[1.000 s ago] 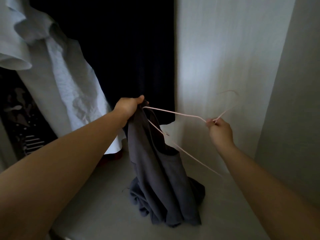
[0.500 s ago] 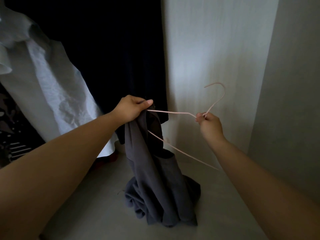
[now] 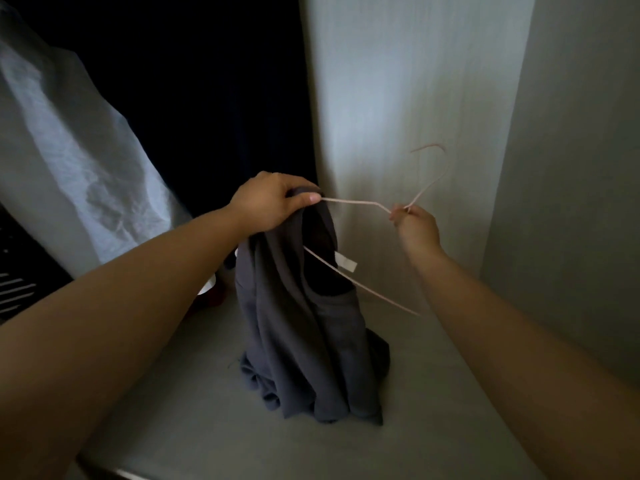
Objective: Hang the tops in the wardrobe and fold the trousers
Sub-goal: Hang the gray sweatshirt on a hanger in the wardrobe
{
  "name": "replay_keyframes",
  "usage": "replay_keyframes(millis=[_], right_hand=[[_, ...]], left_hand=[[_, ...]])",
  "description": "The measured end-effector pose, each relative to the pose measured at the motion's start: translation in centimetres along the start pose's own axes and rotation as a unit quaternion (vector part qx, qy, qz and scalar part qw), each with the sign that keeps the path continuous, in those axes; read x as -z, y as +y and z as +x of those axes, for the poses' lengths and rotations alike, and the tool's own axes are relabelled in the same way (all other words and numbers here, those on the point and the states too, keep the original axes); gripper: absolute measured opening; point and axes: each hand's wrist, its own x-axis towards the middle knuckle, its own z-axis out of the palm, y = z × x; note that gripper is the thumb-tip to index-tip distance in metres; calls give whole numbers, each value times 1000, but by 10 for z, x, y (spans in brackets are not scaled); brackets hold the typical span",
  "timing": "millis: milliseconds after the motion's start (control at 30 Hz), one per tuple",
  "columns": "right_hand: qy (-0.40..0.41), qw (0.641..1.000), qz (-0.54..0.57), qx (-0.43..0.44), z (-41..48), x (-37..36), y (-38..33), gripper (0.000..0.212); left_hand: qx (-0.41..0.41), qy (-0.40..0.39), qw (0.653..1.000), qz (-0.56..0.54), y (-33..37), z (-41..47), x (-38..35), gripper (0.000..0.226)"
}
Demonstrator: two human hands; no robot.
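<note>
Over hanger (image 3: pixel 349 201) end, left hand (image 3: pixel 270 200) has drawn top (image 3: pixel 304 341).

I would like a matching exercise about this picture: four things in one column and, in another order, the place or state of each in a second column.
Things
1. left hand
2. right hand
3. grey top
4. white garment

Places or states
A. hangs at the far left
B. pinches the hanger just below its hook
C. lower part lies bunched on the shelf
D. grips the grey top's upper end

Pairs: 1-D, 2-B, 3-C, 4-A
</note>
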Motion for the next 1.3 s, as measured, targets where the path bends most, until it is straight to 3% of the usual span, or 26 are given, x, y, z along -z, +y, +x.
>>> replay_keyframes(millis=[67, 233, 333, 500, 600, 733, 933, 1067, 1233, 1300], right_hand=[[4, 1000, 5, -4, 2, 4, 2, 20], [25, 999, 21, -5, 10, 6, 6, 32], [20, 1000, 2, 13, 15, 9, 4, 29], [-19, 995, -44, 93, 14, -3, -3, 19], [-43, 986, -73, 140, 9, -15, -12, 25], [-94, 976, -89, 174, 7, -23, -20, 19], [-73, 975, -75, 198, 8, -19, -9, 27], [-119, 961, -97, 228, 4, -33, -6, 32], [-197, 961, -58, 185, 5, -39, 1, 33], [-148, 949, -93, 261, 0, -35, 7, 33]], left_hand=[[8, -25, 998, 49, -8, -4, 3, 39], [-10, -73, 997, 8, -11, -10, 11, 31], [-3, -98, 993, 66, -10, -7, 18, 23], [-16, -114, 980, 161, 8, 1, 6, 30], [-31, -87, 977, 191, 23, 6, -6, 35], [-30, -25, 995, 90, 35, 9, -18, 32], [26, 37, 998, 32, 21, 4, -24, 32], [47, 79, 996, -6, 16, 1, -33, 24], [77, 87, 993, -10, 17, -2, -45, 29], [93, 113, 989, -13, 14, -6, -49, 29]])
